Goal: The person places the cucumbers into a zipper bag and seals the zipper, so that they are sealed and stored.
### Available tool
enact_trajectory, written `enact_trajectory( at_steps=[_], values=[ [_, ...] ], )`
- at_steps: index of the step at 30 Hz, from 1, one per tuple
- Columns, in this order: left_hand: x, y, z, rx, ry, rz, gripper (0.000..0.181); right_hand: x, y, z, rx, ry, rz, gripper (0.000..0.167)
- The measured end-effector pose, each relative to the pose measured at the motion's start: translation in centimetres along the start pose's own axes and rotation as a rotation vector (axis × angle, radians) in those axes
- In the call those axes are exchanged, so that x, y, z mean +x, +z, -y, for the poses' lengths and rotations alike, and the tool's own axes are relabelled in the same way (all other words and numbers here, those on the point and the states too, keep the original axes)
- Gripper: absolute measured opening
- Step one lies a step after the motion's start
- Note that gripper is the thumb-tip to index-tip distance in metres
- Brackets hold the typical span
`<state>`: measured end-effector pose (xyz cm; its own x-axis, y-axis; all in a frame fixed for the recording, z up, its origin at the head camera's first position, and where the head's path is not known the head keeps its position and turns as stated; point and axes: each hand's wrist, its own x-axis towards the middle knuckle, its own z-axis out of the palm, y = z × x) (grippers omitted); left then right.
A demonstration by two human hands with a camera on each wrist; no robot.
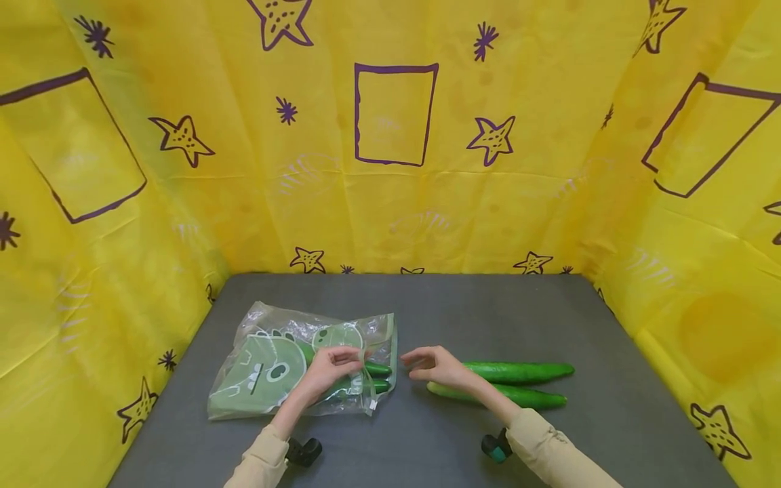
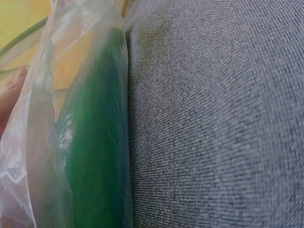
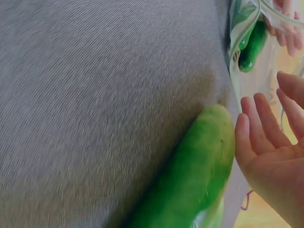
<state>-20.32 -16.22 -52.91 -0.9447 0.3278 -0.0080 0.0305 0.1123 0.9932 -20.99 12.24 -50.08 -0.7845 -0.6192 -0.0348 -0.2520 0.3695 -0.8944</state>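
One transparent plastic bag printed with a green cartoon face (image 1: pixel 271 362) is laid on the grey cloth-covered table (image 1: pixel 464 312); two long dark-green cucumbers (image 1: pixel 378 369) are contained in it. Two loose long green cucumbers (image 1: pixel 525 372) are laid to its right. The bag's mouth is touched by the left hand (image 1: pixel 332 366); whether it is pinched cannot be told. The right hand (image 1: pixel 441 367) is held near the loose cucumbers, fingers extended, slightly apart.
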Motion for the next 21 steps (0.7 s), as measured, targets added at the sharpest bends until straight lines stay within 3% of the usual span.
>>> enact_trajectory(
  at_steps=[10,21],
  values=[
    [0.0,0.2,-0.1,-0.014,0.009,0.013,0.036,-1.3,-2.3,1.2,0.012,0.002,0.045,0.042],
    [0.0,0.1,0.0,-0.012,0.013,0.018,0.037,-2.9,-4.1,0.4,0.012,0.016,0.027,0.045]
  ],
)
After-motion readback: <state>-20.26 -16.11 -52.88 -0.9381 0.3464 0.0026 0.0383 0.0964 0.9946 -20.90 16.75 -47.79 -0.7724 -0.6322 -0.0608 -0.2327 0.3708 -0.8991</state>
